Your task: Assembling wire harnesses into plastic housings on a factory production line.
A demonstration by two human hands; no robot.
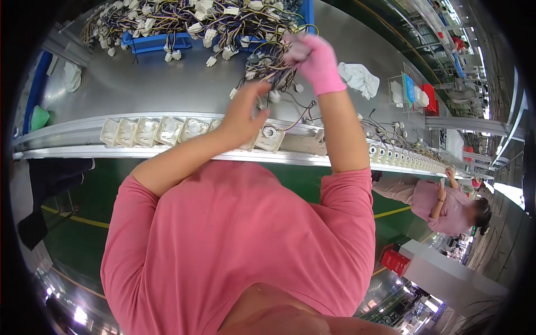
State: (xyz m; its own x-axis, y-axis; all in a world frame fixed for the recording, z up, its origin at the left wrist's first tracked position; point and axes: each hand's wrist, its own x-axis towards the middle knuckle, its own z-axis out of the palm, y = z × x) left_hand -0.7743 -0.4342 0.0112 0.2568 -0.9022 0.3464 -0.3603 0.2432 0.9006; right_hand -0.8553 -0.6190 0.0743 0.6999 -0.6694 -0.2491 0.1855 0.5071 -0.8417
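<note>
My left hand (244, 115) is bare and reaches over the conveyor rail, thumb and fingers apart beside a few loose wires and white connectors (274, 96). My right hand (317, 61), in a pink glove with greyish fingertips, is curled at the right end of a large tangle of wire harnesses (223, 22). Dark and yellow wires hang from under its fingers; motion blurs the grip. Just below my left hand, a whitish square holder with a round socket (269, 137) sits in the rail, a wire running from it.
A row of whitish holders (169, 131) lines the rail to the left, with another row (402, 157) to the right. Blue trays (159, 42) lie under the harnesses. A white cloth (359, 80) rests on the metal table (184, 84). Another person (446, 206) stands further along the line.
</note>
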